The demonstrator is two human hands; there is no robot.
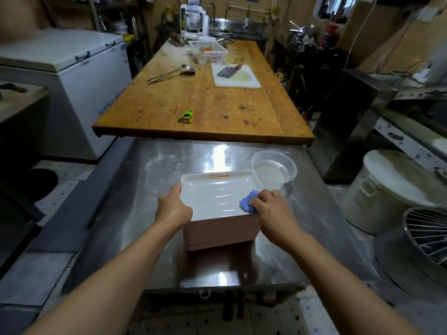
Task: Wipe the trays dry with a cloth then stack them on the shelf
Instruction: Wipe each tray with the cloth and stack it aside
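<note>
Centrally, a stack of trays is seen standing on a steel table, its pinkish edges layered under a white top tray that bears an orange mark along its far rim. The top tray's left edge is gripped by the left hand, fingers curled over the rim and the thumb hidden behind the hand. A crumpled blue cloth is pressed onto the tray's right near corner by the right hand, whose fingers are bent down over it; how much of the cloth lies under the palm cannot be told. Just beyond the tray's far right corner a clear plastic bowl holding a cloudy liquid is set on the steel, touching or nearly touching the tray — which one is not clear. Beyond the steel a raised wooden worktop is laid out with a green peeler, a ladle, a white cutting board carrying a cleaver, and a white basket whose contents are too blurred to name. A white chest freezer is placed to the left, a white lidded bucket and a wire-guarded metal drum to the right, the drum cut off by the frame. The back wall — taps, bottles, pans — is dim and hard to make out.
</note>
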